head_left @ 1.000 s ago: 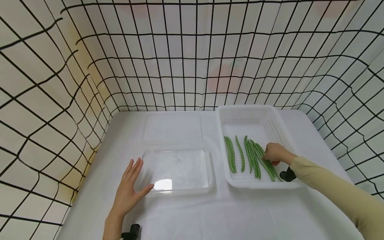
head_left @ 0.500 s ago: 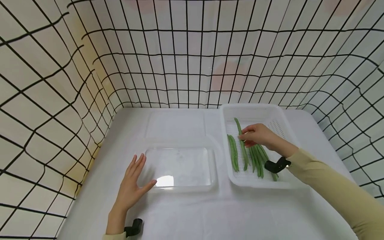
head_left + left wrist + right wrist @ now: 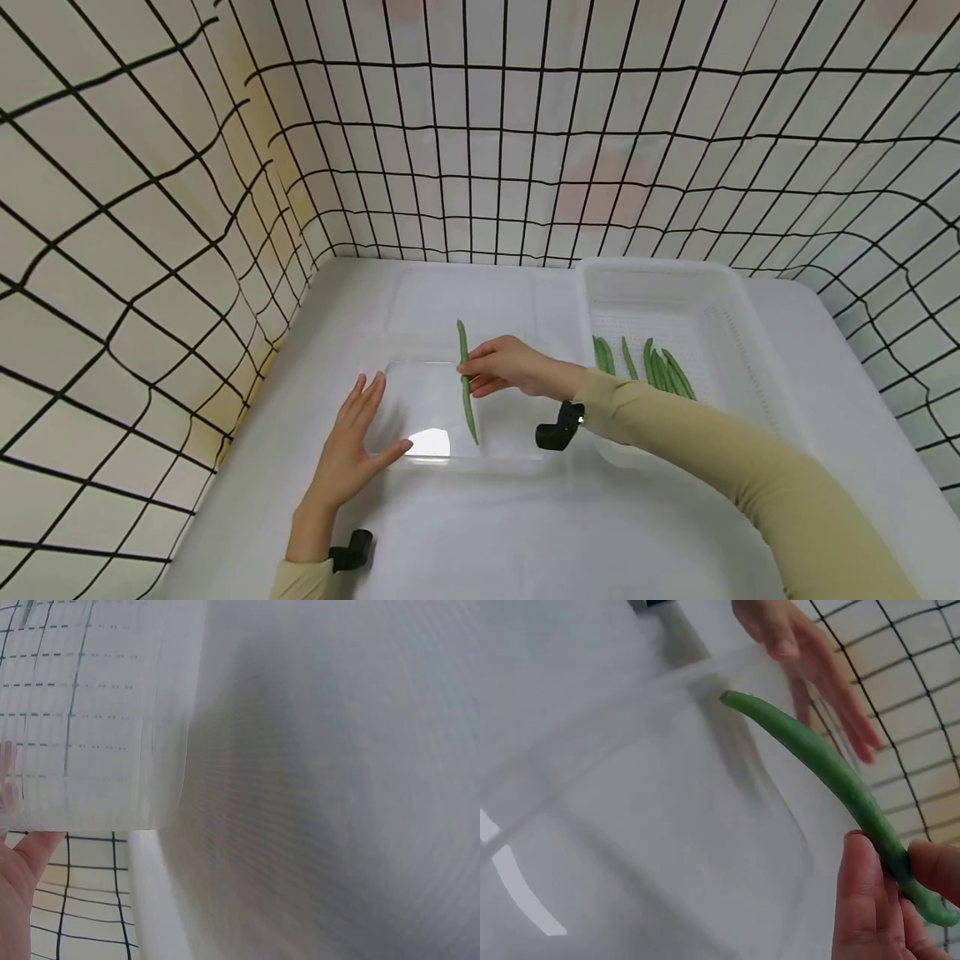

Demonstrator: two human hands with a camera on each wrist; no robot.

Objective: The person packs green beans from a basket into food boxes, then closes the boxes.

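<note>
Over the clear container (image 3: 450,417), right hand (image 3: 510,367) pinches a green bean (image 3: 467,387).

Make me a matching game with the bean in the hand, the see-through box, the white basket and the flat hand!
Things:
1. single green bean
2. clear box
3. white basket
4. left hand

Places or states:
A. holds the other beans
B. rests flat against the clear box's side
C. pinched in the right hand, above the clear box
D. nothing lying in it, under the pinched bean

Pairs: 1-C, 2-D, 3-A, 4-B
</note>
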